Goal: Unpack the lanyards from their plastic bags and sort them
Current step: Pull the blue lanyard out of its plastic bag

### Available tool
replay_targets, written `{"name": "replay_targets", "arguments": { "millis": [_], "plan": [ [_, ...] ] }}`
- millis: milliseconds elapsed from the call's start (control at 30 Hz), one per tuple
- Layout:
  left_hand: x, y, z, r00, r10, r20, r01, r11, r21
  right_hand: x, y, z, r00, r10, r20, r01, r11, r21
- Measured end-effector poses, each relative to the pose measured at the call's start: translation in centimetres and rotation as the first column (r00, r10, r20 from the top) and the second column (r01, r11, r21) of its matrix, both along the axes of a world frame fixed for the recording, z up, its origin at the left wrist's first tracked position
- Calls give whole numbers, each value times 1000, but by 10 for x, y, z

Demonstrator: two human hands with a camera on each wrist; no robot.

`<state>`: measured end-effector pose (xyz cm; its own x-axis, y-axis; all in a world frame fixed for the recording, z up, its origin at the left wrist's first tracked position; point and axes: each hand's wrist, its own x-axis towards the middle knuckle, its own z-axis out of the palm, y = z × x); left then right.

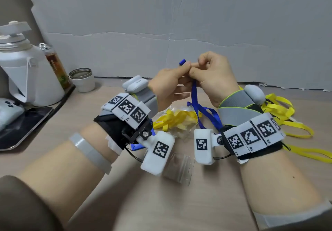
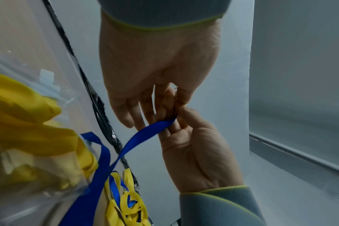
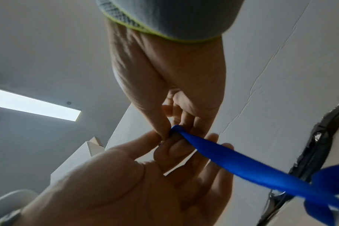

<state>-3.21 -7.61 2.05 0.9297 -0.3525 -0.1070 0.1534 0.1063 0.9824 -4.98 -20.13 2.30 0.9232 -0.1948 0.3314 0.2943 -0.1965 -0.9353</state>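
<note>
Both hands, the left hand (image 1: 168, 83) and the right hand (image 1: 213, 76), pinch the blue lanyard (image 1: 195, 95) above the desk (image 1: 161, 203). It may slip and tangle with the yellow lanyards (image 1: 280, 112).

Wooden table (image 1: 161, 203) carries yellow lanyards (image 1: 280, 112), plastic bags (image 1: 179, 169), a tablet (image 1: 23, 122).

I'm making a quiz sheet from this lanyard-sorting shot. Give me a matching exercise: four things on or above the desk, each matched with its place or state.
Things:
1. blue ribbon lanyard
2. loose yellow ribbon lanyards
3. clear plastic bag of yellow lanyards
4. small metal-rimmed white cup

Places or states:
A. beside the white jug
B. pinched by both hands
C. spread on the desk, far right
D. lying under the raised hands

Pairs: 1-B, 2-C, 3-D, 4-A
</note>
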Motion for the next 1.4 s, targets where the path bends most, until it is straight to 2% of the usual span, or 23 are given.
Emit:
{"name": "replay_targets", "arguments": {
  "millis": [133,233,300,367,500,600,700,767,867,933,1033,1100,1200,1233,1333,1400],
  "plan": [
    [3,-3,0,986,153,57,-148,985,-90,-2,5,-3,999,40,-14,-40,999,-2],
    [9,1,-2,973,186,139,-167,976,-137,-5,12,-6,994,103,-26,-101,993,53],
    [16,11,-3,963,228,145,-193,956,-222,-8,13,-5,989,131,-65,-127,990,52],
    [27,26,-2,945,307,110,-258,910,-326,-11,8,-6,978,155,-143,-155,988,10],
    [58,70,1,863,505,-24,-447,740,-503,-9,-6,-13,951,160,-265,-208,964,-165],
    [75,97,-3,818,565,-111,-535,674,-509,-1,-16,-13,946,114,-303,-205,936,-288],
    [84,114,-7,799,586,-137,-577,682,-449,9,-24,-13,944,11,-330,-174,865,-470],
    [84,120,-4,792,598,-120,-592,705,-391,15,-27,-10,952,-74,-298,-102,839,-534],
    [76,118,4,836,548,-6,-529,805,-269,23,-22,-3,968,-186,-170,59,823,-565],
    [66,109,8,887,444,126,-425,893,-150,28,-14,6,970,-233,-67,172,854,-491],
    [50,87,12,930,211,302,-228,973,24,32,7,24,980,-192,51,197,913,-356],
    [44,74,11,914,102,392,-144,986,79,32,23,35,986,-123,113,150,950,-275],
    [39,65,7,862,17,507,-88,989,115,30,43,45,991,-31,132,48,991,-128],
    [38,64,7,853,3,522,-68,992,105,31,49,46,991,-14,130,23,998,-61],
    [35,64,6,897,-13,442,34,999,-38,32,61,46,995,11,94,-25,988,150],
    [34,63,6,911,-29,412,52,998,-45,32,68,43,998,34,59,-46,973,226]
  ]
}}
